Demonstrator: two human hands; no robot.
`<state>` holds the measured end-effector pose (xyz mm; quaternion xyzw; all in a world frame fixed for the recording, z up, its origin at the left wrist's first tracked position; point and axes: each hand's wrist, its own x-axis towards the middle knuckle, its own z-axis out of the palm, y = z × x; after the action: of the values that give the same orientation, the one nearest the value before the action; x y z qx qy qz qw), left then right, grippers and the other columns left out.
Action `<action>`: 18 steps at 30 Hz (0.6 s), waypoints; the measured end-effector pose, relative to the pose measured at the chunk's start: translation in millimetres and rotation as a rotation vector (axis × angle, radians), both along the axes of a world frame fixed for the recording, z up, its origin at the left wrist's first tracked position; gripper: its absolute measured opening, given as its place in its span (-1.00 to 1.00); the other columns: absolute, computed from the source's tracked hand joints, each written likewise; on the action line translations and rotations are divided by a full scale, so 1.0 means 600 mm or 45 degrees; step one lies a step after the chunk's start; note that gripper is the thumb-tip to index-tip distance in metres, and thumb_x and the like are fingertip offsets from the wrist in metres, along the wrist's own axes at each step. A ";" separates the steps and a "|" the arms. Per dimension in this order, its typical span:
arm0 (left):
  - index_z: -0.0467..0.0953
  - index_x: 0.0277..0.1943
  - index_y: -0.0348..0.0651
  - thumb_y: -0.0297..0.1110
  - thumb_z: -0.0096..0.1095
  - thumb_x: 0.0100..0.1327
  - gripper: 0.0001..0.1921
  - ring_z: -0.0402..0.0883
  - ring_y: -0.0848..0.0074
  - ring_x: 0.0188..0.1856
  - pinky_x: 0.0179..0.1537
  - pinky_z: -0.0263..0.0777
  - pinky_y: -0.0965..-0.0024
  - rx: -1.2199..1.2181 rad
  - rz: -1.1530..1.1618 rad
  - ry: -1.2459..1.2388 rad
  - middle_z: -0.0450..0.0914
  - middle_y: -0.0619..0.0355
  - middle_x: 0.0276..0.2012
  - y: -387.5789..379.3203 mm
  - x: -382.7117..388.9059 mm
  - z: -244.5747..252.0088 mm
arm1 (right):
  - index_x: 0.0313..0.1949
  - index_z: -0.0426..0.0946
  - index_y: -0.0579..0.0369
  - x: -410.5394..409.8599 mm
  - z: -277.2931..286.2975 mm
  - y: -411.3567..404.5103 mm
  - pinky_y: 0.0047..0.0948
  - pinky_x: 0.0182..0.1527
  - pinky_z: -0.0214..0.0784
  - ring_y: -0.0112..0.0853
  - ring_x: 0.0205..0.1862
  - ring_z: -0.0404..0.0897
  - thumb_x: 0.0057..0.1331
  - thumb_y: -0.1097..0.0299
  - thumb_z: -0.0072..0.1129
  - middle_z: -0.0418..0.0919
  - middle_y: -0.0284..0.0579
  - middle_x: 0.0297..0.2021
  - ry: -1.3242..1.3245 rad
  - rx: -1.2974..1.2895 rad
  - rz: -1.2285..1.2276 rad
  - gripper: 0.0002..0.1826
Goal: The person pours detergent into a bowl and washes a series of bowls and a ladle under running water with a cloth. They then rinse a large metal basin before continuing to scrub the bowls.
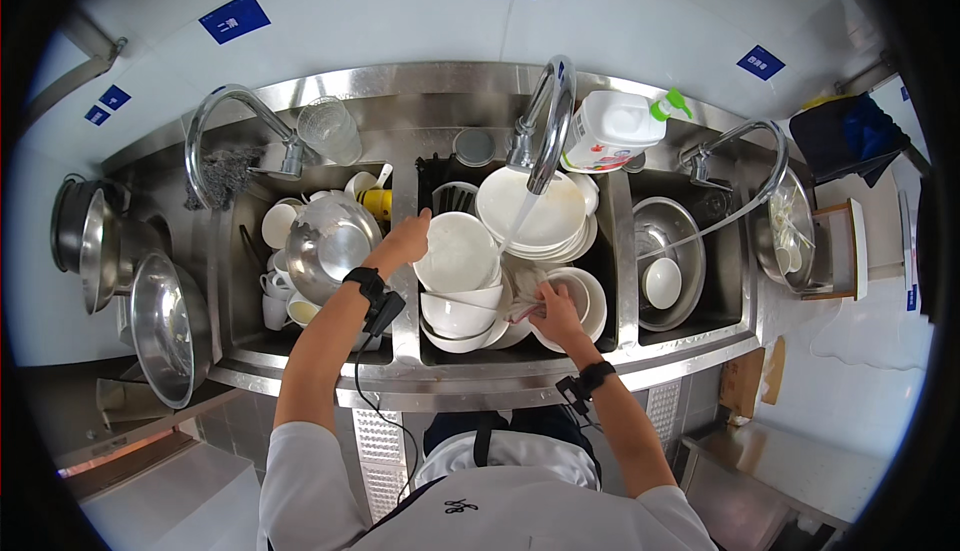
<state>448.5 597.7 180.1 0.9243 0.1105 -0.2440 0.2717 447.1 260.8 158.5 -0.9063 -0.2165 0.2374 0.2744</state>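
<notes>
My left hand (409,237) is at the left edge of a white bowl (456,252), the top one of a stack in the middle basin; whether its fingers grip the rim I cannot tell. My right hand (559,315) is closed on a pale cloth (526,292), beside white bowls (592,311) at the basin's lower right. Behind them rises a stack of white plates (531,210). Water runs from the middle faucet (553,123) down between the plates and the top bowl.
A steel bowl (335,245) lies over cups in the left basin. In the right basin a steel bowl (694,273) holds a small white bowl (663,283). A white pump bottle (615,129) stands behind the middle basin. Steel basins (171,330) lean at far left.
</notes>
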 end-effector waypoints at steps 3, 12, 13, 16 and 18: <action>0.16 0.03 -0.47 -0.63 -0.05 0.12 -0.62 0.63 -0.07 -0.29 -0.48 0.59 0.16 -0.179 0.055 0.026 0.51 -0.43 -0.21 0.002 -0.009 0.024 | -0.18 0.30 0.11 -0.002 0.014 -0.006 -0.19 -0.10 0.35 -0.02 -0.19 0.44 -0.03 0.45 0.32 0.40 0.04 -0.27 -0.101 0.069 0.051 -0.56; 0.02 0.17 -0.53 -0.59 0.05 0.10 -0.42 0.64 -0.04 -0.22 -0.41 0.68 0.20 -0.415 0.531 -0.081 0.46 -0.42 -0.10 -0.002 -0.058 0.028 | -0.24 0.28 0.11 -0.006 0.132 -0.056 -0.53 -0.28 0.26 -0.48 -0.35 0.38 0.03 0.53 0.20 0.36 -0.23 -0.39 0.138 0.662 -0.178 -0.67; 0.02 0.17 -0.52 -0.60 0.05 0.09 -0.42 0.63 -0.03 -0.18 -0.40 0.68 0.19 -0.548 0.627 -0.127 0.44 -0.40 -0.08 -0.006 -0.065 0.030 | -0.22 0.28 0.10 -0.002 0.141 -0.053 -0.56 -0.29 0.25 -0.53 -0.34 0.36 0.04 0.53 0.20 0.35 -0.26 -0.39 0.170 0.663 -0.220 -0.67; 0.04 0.16 -0.51 -0.64 0.05 0.07 -0.42 0.60 0.01 -0.10 -0.38 0.69 0.16 -0.854 0.907 -0.208 0.37 -0.33 0.00 -0.022 -0.079 0.047 | -0.15 0.29 0.09 0.017 0.161 -0.039 -0.62 -0.30 0.21 -0.61 -0.32 0.33 0.07 0.52 0.20 0.35 -0.36 -0.36 0.211 0.767 -0.249 -0.64; 0.05 0.15 -0.50 -0.66 0.05 0.05 -0.43 0.58 0.04 -0.07 -0.38 0.69 0.14 -0.942 1.099 -0.160 0.33 -0.26 0.03 -0.044 -0.086 0.063 | -0.12 0.29 0.09 0.028 0.166 -0.015 -0.62 -0.29 0.22 -0.62 -0.31 0.33 0.09 0.52 0.19 0.35 -0.36 -0.33 0.198 0.850 -0.232 -0.63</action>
<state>397.0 571.2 218.0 0.6516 0.3687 -0.0779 0.6583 463.6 252.0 258.2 -0.7615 -0.1790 0.1963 0.5912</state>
